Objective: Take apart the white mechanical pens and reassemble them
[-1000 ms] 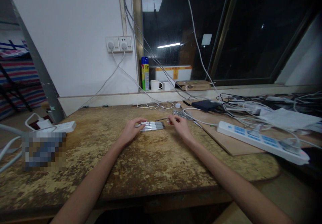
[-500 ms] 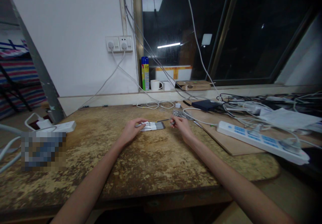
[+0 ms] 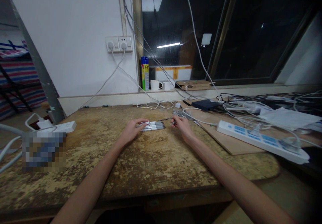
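Several white-and-grey pens [image 3: 154,126] lie side by side on the worn wooden table, their grey ends pointing right. My left hand [image 3: 132,129] is closed at their left ends, thumb and fingers against the barrels. To the right of the row, my right hand [image 3: 181,125] pinches a thin dark rod [image 3: 164,119] that looks like a pen refill. The rod points left, its tip near the upper right end of the row; whether it enters a pen is too small to tell. Just beyond my right hand lies a crinkled clear plastic bag [image 3: 179,113].
A white power strip [image 3: 261,142] and a brown board [image 3: 223,143] lie to the right, with tangled cables and a dark flat box [image 3: 205,105] behind. At left are another white power strip [image 3: 62,127] and a blurred-out item. A mug [image 3: 155,85] and spray can [image 3: 145,73] stand on the sill.
Almost nothing differs. Both hands keep their places at the pens and the thin rod, with only a very slight shift of the fingers.
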